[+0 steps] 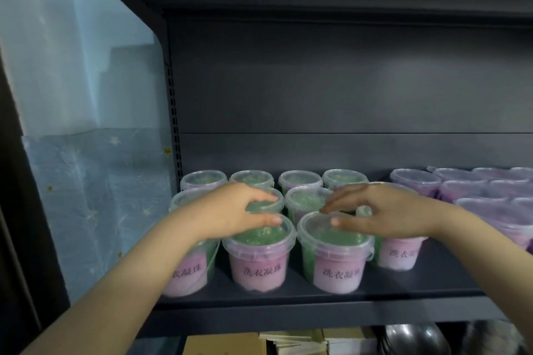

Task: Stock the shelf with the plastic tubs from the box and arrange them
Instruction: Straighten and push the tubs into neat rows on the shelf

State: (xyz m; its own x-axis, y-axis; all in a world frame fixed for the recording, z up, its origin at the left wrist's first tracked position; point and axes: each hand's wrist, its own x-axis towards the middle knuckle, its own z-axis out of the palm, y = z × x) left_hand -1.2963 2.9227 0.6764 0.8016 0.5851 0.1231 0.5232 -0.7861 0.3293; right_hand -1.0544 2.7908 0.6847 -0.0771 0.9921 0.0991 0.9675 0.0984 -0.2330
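Note:
Clear plastic tubs of green beads with pink labels stand in three rows on the dark shelf [432, 277]. My left hand [227, 212] curls finger and thumb round the lid of a middle-row tub [264, 206], just behind the front tub [261, 262]. With fingers stretched out, my right hand [383, 215] has its thumb on the lid of the neighbouring front tub [336, 265]. It hides most of the tub behind it. Another front tub [401, 253] sits under my right wrist, and one more [187, 274] under my left forearm.
Several purple-filled tubs [415, 181] crowd the shelf's right side. The shelf's perforated upright [173, 124] and a pale blue starred sheet [95, 196] bound the left. Below the shelf lie cardboard [225, 344] and metal bowls [409, 337].

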